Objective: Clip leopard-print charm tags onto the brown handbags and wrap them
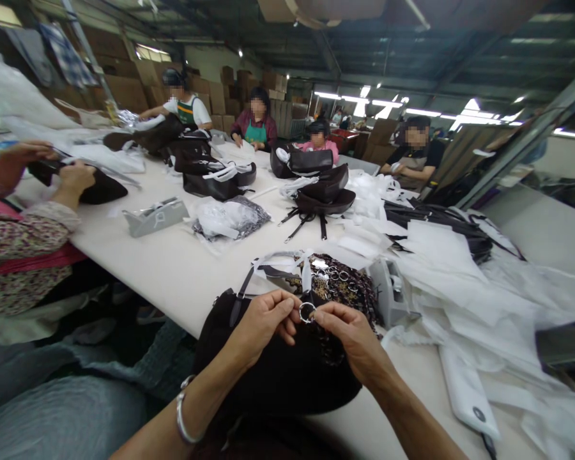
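A black bag [278, 377] lies at the table's near edge, under both my hands. Between my fingertips is a small silver ring [307, 312]. My left hand [275, 316] pinches its left side with thumb and forefinger, the other fingers curled. On its right side my right hand [342, 322] is closed in a pinch. Just behind the ring, a patterned dark cloth [347, 287] with several metal rings on it lies beside the bag. A strap [242, 297] rises from the bag's left part, and white wrapping [306, 271] shows near its top.
Grey tape dispensers [390, 294] [157, 217] stand right of the cloth and at the left. White sheets [441, 268] and a white device [469, 390] lie at the right. Dark bags [321, 185] fill the table's middle. A person's hands [71, 176] work at the left; several people sit beyond.
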`<state>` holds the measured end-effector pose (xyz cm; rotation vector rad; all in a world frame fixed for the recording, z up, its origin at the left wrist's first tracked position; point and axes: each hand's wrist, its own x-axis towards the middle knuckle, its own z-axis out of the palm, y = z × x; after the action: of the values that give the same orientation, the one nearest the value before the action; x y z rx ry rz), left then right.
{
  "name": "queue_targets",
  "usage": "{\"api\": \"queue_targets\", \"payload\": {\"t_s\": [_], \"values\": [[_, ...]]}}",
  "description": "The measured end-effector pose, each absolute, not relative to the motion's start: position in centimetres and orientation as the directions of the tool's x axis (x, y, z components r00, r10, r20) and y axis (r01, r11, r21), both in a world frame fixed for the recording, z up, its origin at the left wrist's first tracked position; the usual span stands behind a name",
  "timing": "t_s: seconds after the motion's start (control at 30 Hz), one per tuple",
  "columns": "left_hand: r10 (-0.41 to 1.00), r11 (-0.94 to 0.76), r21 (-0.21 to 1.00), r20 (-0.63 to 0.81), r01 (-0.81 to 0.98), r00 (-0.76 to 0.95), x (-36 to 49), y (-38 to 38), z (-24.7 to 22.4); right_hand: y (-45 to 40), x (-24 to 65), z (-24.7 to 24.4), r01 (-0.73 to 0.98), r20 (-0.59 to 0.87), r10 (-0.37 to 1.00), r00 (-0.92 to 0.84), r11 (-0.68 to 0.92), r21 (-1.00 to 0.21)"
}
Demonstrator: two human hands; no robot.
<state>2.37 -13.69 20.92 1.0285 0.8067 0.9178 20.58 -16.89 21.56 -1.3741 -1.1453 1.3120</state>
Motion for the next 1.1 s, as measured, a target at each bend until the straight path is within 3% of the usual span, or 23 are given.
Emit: {"api": "queue_targets", "payload": {"t_s": [0.3, 0.5, 0.7, 0.93, 1.1], "values": [[0.877, 0.177, 0.983, -0.138, -0.043, 0.46, 2.1, -13.4, 21.5, -16.9, 20.6, 21.5, 0.075, -0.195, 0.981, -0.017, -0.193, -0.978], [0.862, 0.174, 0.985, -0.15, -0.005, 0.485, 2.0, -13.7, 20.9, -17.2, 20.3, 21.5, 0.051, -0.17, 0.985, -0.038, -0.168, -0.984], [0.887, 0.059, 0.997, -0.079, 0.057, 0.455, 1.9, -14.3, 21.4, -18.5, 19.8, 20.3, -0.111, -0.154, 0.977, -0.15, -0.171, -0.979], [0.916, -0.02, 0.989, -0.04, 0.147, 0.398, 2.2, -14.6, 22.5, -19.0, 18.5, 19.8, -0.373, -0.133, 0.983, -0.13, -0.173, -0.912], [0.902, -0.185, 0.942, 0.049, 0.279, 0.43, 2.0, -14.8, 24.0, -19.2, 17.9, 19.7, -0.388, -0.171, 0.97, -0.171, -0.226, -0.894]]}}
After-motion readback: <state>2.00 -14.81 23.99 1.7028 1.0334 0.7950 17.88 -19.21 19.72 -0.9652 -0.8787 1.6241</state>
